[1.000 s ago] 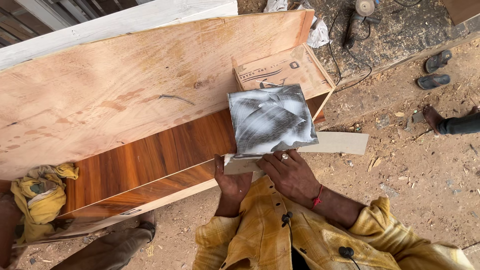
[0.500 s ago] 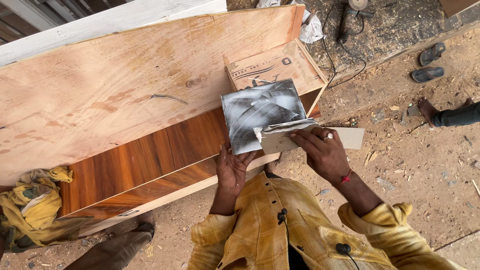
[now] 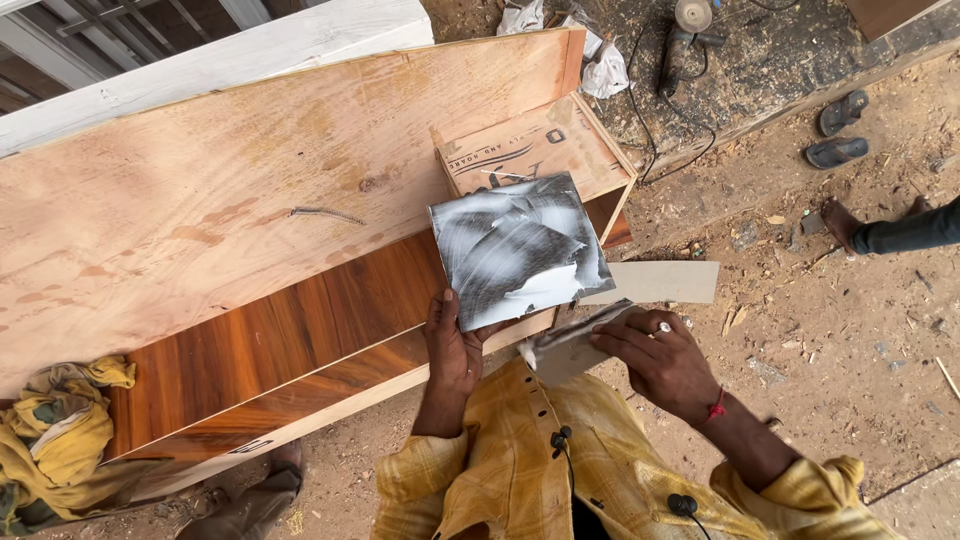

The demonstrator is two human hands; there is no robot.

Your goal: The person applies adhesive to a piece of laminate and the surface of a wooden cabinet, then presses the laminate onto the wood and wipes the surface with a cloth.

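Left hand [image 3: 455, 350] grips a glue-smeared dark square panel [image 3: 518, 248] over the open wooden cabinet [image 3: 300, 330]; right hand [image 3: 655, 360] clamps a flat scraper [image 3: 572, 340].

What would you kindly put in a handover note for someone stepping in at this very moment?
Left hand grips the lower edge of a dark square sheet smeared with white paste, held above the wooden cabinet.
Right hand holds a flat scraper card with paste on it, off the sheet.
Done: paste covers most of the sheet.
Left: streaky patches remain; the sheet is not yet stuck on anything.
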